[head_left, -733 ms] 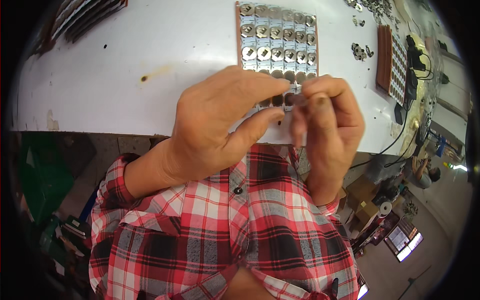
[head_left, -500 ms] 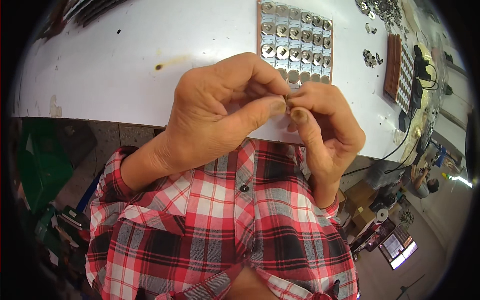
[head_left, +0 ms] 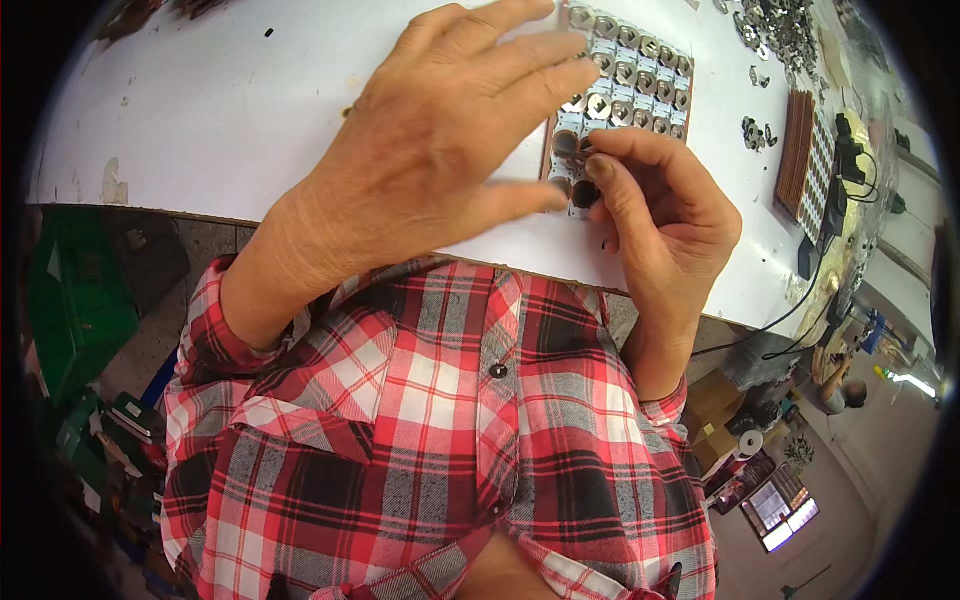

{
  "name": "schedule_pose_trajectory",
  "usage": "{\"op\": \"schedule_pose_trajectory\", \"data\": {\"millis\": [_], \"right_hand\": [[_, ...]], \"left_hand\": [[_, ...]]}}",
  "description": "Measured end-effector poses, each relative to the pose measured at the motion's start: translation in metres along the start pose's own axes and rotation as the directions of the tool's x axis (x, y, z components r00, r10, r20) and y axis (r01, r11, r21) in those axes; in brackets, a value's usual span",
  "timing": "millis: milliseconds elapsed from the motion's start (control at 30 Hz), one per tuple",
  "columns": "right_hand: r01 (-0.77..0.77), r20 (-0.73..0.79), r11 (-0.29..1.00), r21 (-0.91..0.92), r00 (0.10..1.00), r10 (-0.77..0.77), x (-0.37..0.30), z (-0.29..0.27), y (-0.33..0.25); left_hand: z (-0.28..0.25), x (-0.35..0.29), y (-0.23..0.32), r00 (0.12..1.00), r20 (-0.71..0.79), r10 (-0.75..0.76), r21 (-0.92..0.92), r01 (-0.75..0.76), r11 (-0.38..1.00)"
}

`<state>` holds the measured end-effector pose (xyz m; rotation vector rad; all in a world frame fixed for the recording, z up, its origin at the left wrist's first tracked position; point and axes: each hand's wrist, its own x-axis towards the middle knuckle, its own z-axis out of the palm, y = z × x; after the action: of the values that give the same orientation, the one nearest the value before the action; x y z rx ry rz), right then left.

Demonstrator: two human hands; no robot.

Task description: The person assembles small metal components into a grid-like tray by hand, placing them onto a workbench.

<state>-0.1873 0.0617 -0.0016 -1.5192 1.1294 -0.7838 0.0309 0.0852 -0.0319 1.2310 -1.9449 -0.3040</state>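
Observation:
My left hand (head_left: 430, 150) is spread above the table and the near left side of a panel (head_left: 692, 95), its fingers stretched and holding nothing. The panel carries rows of shiny round metal clips (head_left: 625, 74) with cut-out middles. Its nearest rows show plain dark round spots (head_left: 585, 193) instead. My right hand (head_left: 675, 195) is over the panel's near part, with thumb and forefinger pinched together. A small metal piece (head_left: 583, 153) shows at those fingertips, mostly hidden, so its shape is unclear. Part of the panel lies under my left fingers.
Loose metal clips (head_left: 785, 35) form a pile at the far right, with smaller groups (head_left: 757, 134) nearer. A stack of brown-edged panels (head_left: 797, 140) stands at the right beside black cables (head_left: 850, 140). A green bin (head_left: 80, 300) is below the table's left edge. A person (head_left: 838, 390) is in the background.
My hands were together at the fingertips and are now apart. The left has opened and moved up over the panel; the right stays pinched. The panel appears lower and farther right.

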Motion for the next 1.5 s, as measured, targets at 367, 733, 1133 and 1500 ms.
{"op": "schedule_pose_trajectory", "data": {"millis": [367,733,1133,1500], "right_hand": [[0.181,-0.005,0.959,-0.220,0.982,-0.187,0.010,0.006,0.015],[0.212,-0.017,0.934,-0.289,0.974,-0.226,0.009,0.008,0.016],[0.202,-0.016,0.940,-0.276,0.977,-0.214,0.011,0.011,0.015],[0.333,0.218,0.892,-0.305,0.937,-0.275,0.021,-0.004,0.012]], "left_hand": [[0.010,0.007,0.004,0.996,0.031,-0.082,0.036,0.081,0.996],[0.009,0.002,0.008,0.989,0.065,-0.135,0.081,0.130,0.988],[0.009,-0.001,0.011,0.978,0.100,-0.184,0.131,0.170,0.977],[0.008,-0.009,0.016,0.987,0.115,-0.115,0.106,0.102,0.989]]}}
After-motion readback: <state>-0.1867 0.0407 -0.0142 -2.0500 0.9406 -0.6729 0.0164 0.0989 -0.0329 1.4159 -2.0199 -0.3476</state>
